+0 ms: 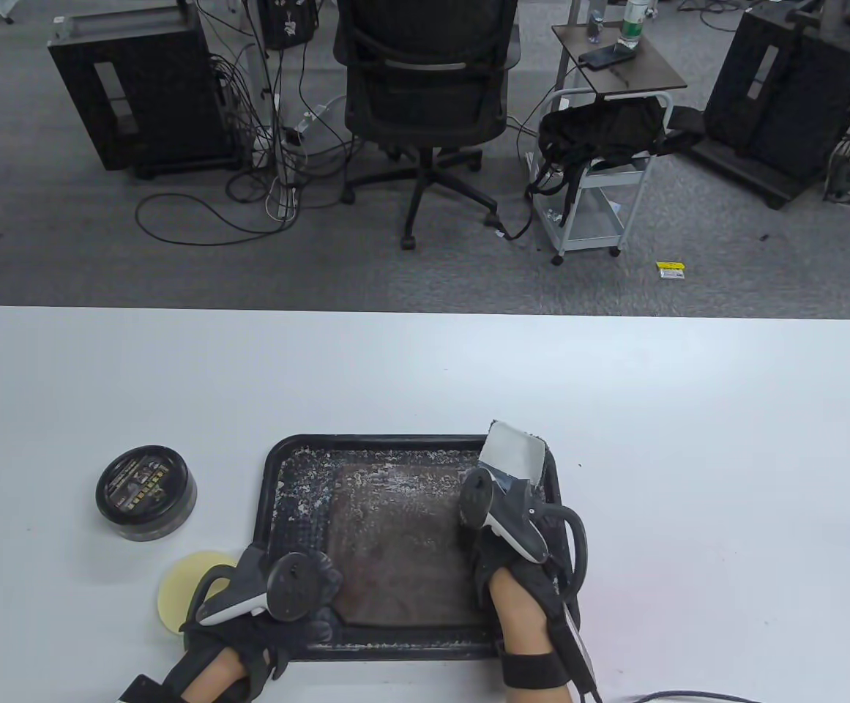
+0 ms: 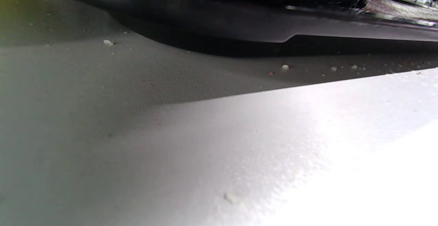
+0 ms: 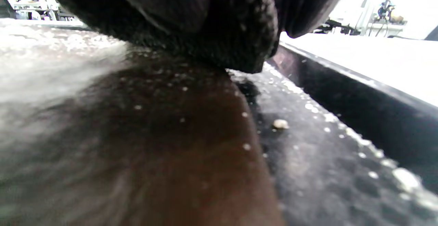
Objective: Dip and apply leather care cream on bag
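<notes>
A brown leather bag, flecked with white cream, lies flat in a black tray. My right hand holds a white cloth at the bag's far right corner. In the right wrist view its gloved fingers press down on the brown leather next to the tray wall. My left hand holds the tray's near-left corner with its fingers over the rim. The left wrist view shows only the tray's edge from low down. A black cream tin stands left of the tray.
A pale yellow round disc lies on the white table beside my left wrist, partly hidden by it. Small crumbs of cream dot the table by the tray. An office chair and carts stand on the floor beyond the far edge.
</notes>
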Motion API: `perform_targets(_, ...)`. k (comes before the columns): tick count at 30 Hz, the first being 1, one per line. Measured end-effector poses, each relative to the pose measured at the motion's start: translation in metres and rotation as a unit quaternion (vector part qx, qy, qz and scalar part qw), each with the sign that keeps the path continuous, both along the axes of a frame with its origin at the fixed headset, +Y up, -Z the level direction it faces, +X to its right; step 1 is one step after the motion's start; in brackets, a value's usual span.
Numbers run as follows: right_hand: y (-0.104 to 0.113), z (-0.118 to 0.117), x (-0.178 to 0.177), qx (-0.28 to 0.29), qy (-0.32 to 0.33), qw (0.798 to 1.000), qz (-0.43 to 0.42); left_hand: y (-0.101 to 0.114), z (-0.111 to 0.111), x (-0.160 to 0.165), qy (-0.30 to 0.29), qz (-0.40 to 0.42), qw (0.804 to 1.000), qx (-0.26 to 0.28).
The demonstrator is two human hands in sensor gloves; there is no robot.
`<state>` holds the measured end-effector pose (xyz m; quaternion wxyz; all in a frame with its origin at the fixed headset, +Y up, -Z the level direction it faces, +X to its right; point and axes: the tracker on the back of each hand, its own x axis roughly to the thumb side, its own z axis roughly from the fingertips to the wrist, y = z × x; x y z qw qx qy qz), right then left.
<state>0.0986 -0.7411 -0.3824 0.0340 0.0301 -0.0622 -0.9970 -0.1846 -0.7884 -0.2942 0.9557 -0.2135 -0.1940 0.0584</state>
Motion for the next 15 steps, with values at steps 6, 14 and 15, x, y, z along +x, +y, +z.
perform_targets(6, 0.000, 0.004, -0.020, 0.010, 0.026, 0.999, 0.019, 0.000, 0.000, 0.000, 0.000, 0.000, 1.000, 0.000)
perform_targets(14, -0.006, 0.012, -0.061, 0.016, 0.091, 0.995, 0.045, -0.001, 0.000, 0.001, 0.000, 0.001, 1.000, 0.000)
perform_targets(15, -0.007, 0.013, -0.068, 0.013, 0.102, 0.994, 0.035, -0.001, 0.000, 0.001, 0.000, 0.001, 1.000, 0.001)
